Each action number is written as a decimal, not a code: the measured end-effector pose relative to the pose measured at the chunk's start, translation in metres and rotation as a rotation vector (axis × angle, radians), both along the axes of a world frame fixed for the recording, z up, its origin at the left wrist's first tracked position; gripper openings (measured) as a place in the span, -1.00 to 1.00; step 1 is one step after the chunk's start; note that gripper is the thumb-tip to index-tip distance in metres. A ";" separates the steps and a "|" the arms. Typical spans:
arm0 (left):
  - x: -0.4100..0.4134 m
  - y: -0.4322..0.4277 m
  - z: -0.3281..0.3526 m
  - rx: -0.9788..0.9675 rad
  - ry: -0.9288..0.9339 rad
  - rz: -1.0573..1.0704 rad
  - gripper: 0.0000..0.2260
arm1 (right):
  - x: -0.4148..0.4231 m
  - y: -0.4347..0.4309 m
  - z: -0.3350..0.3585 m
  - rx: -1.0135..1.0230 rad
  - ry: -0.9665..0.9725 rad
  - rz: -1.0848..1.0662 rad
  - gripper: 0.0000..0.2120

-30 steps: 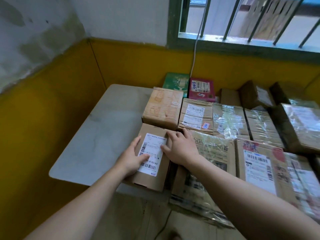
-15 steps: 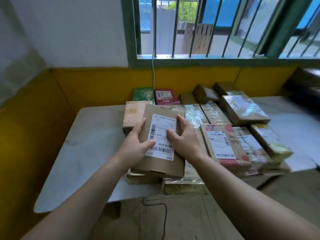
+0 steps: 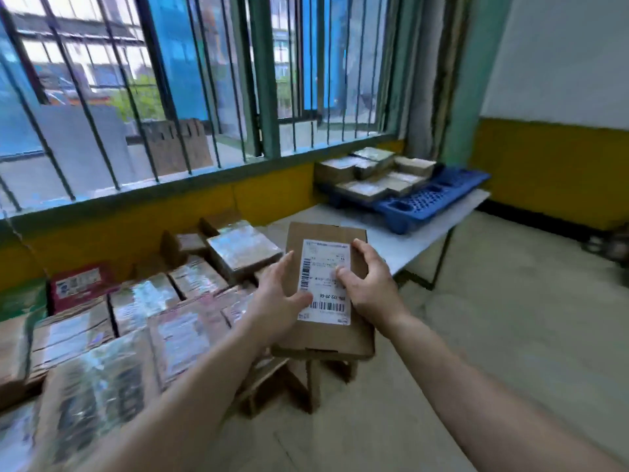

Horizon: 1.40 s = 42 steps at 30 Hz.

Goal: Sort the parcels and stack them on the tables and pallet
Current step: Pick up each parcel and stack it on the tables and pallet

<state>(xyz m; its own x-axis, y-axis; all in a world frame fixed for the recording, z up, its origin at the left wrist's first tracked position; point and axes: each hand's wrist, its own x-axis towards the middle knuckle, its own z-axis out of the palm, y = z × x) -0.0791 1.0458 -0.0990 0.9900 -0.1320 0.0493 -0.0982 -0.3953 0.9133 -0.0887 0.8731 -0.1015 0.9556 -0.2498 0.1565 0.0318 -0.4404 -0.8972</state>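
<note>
Got the cardboard parcel between my 2 hands, left hand and right hand gripping its sides, label up.

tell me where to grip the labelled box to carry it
Probably by its two long edges, one hand from each side, as the left hand and right hand hold it now, thumbs on the label. The box is flat and broad, label up, so a grip on both sides should keep it level.

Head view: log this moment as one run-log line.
held: cardboard parcel, label up | left hand: grips left edge | right hand: grips right edge | ahead: blue pallet with parcels on white table
</note>
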 end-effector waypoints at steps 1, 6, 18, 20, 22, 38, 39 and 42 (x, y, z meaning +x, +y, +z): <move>0.004 -0.036 0.000 0.024 -0.004 -0.056 -0.34 | -0.003 -0.035 0.000 0.002 -0.001 -0.054 -0.40; 0.010 -0.179 0.003 0.134 -0.022 -0.314 -0.33 | -0.032 -0.170 -0.002 0.047 0.043 -0.302 -0.41; 0.127 -0.337 -0.018 0.164 0.026 -0.556 -0.35 | 0.051 -0.317 -0.023 0.063 0.073 -0.513 -0.41; 0.160 -0.355 -0.021 0.123 0.040 -0.579 -0.34 | 0.081 -0.335 -0.023 0.055 0.082 -0.528 -0.41; 0.191 -0.374 -0.018 0.108 0.041 -0.603 -0.34 | 0.109 -0.352 -0.019 0.048 0.099 -0.544 -0.41; 0.340 -0.560 -0.023 0.174 0.077 -0.677 -0.34 | 0.249 -0.535 -0.031 0.123 0.105 -0.612 -0.42; 0.348 -0.577 -0.024 0.179 0.068 -0.674 -0.34 | 0.258 -0.552 -0.032 0.122 0.103 -0.609 -0.42; 0.375 -0.625 -0.025 0.176 0.057 -0.652 -0.33 | 0.289 -0.605 -0.029 0.097 0.106 -0.581 -0.42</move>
